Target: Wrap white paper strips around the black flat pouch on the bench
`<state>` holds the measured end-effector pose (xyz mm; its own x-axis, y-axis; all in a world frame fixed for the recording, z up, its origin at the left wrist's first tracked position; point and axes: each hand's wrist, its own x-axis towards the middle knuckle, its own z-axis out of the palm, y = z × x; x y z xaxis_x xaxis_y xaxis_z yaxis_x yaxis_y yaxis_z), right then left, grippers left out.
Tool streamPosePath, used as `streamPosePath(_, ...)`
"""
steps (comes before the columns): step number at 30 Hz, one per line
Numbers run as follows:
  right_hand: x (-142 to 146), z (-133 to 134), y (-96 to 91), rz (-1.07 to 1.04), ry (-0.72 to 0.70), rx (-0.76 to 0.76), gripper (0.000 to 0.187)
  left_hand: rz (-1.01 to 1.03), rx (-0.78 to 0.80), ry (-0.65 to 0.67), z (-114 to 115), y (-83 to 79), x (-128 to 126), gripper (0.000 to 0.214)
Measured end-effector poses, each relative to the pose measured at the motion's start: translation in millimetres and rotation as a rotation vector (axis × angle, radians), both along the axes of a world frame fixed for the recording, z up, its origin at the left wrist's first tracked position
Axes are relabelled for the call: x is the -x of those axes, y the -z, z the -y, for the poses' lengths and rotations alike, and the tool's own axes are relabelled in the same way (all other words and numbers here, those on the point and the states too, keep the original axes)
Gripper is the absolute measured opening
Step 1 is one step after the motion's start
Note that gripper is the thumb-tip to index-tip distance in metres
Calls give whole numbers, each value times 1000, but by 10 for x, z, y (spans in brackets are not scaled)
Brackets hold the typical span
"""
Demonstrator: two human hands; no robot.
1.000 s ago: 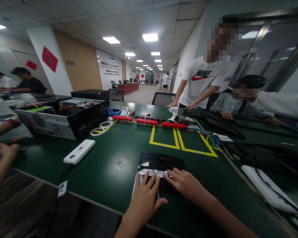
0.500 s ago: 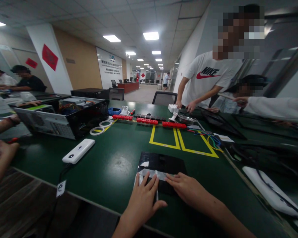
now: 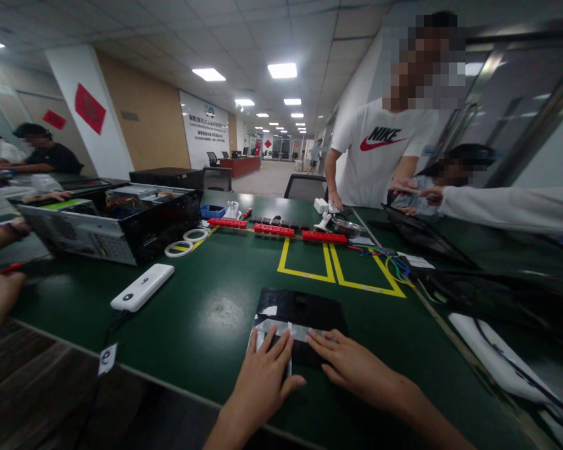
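A flat black panel [image 3: 304, 307] with a clear shiny film strip [image 3: 276, 327] across its near part lies on the green table [image 3: 216, 294] just in front of me. My left hand [image 3: 263, 378] lies flat on the panel's near left part, fingers stretched out over the film. My right hand [image 3: 351, 365] rests beside it on the near right part, fingers extended and pointing left onto the film edge. Neither hand grips anything.
A white power bank [image 3: 142, 287] with a cable lies to the left. An open computer case [image 3: 117, 222], white tape rings [image 3: 187, 242], red strips [image 3: 276, 229] and yellow floor-tape boxes [image 3: 331, 272] sit farther back. Coloured wires [image 3: 389, 259] and black laptops lie right. Other people work around the table.
My hands stay on the panel, shifting only slightly. The standing person in the white shirt has straightened up and moved a hand; the view drifted a little to the left.
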<state>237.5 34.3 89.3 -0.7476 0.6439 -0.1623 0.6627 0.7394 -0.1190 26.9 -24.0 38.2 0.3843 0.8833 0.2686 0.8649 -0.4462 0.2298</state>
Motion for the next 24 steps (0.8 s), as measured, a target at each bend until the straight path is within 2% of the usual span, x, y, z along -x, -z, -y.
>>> streamPosePath(5,-18,-31,-129,-161,-24,-11,43,-42,-38,-21,9,13,-60,60)
streamPosePath(10,-96,-81,-124,-273,-28,18,41,-18,-56,-20,40,-64,-68,63)
streamPosePath(13,-157,-115,-134,-349,14,-2,41,24,-66,-17,60,-182,46,58)
streamPosePath(16,-194,-140,-183,-418,44,-81,39,87,-97,-57,51,-251,282,43)
streamPosePath(18,-197,-152,-212,-438,48,-121,38,132,-133,-136,16,-218,479,38)
streamPosePath(21,-161,-164,-203,-416,26,-133,40,144,-128,-277,-68,-53,744,37)
streamPosePath(24,-90,-178,-124,-315,-7,-76,61,105,-73,-349,-139,140,884,37)
